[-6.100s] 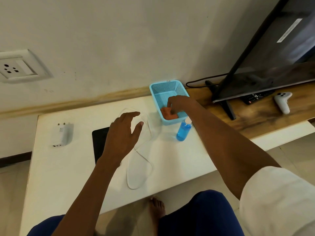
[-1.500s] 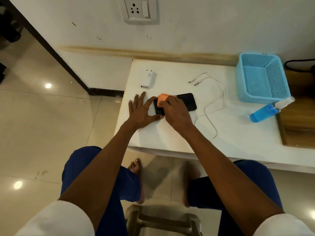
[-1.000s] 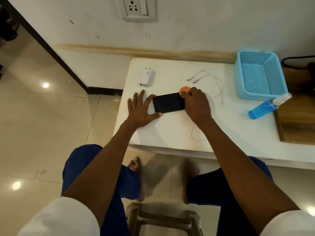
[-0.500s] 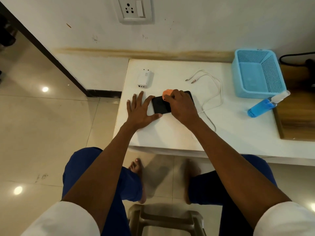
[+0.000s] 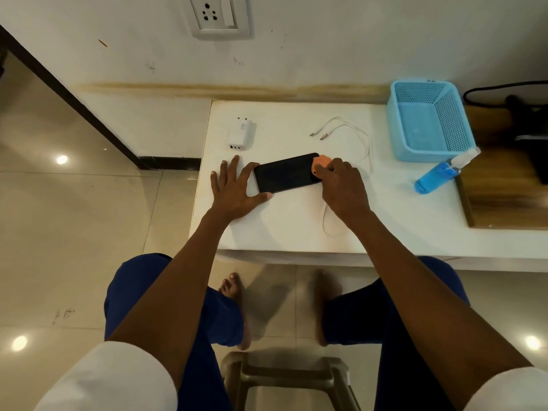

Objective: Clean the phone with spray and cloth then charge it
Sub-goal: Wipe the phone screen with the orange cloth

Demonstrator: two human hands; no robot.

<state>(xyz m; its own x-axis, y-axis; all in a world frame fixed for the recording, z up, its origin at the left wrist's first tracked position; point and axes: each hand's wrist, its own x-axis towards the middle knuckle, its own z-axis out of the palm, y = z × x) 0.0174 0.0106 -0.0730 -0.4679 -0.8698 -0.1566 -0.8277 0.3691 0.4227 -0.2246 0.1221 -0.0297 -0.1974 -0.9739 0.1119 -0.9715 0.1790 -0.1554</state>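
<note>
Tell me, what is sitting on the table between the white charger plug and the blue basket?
In the head view, between the charger plug and the basket lie only the white cable's two loose connector ends; the rest is bare tabletop.

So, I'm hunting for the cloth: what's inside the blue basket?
Nothing shows on the visible floor of the blue basket; its near wall hides a strip. The orange cloth is under the right hand.

A glossy black rectangular phone (image 5: 286, 172) lies mid-frame on the plain white tabletop (image 5: 296, 221), an orange cloth (image 5: 321, 163) at its right end; upper right, a light-blue perforated plastic basket (image 5: 456, 126), a clear spray bottle of blue liquid (image 5: 441, 175), white cable (image 5: 353, 134)
</note>
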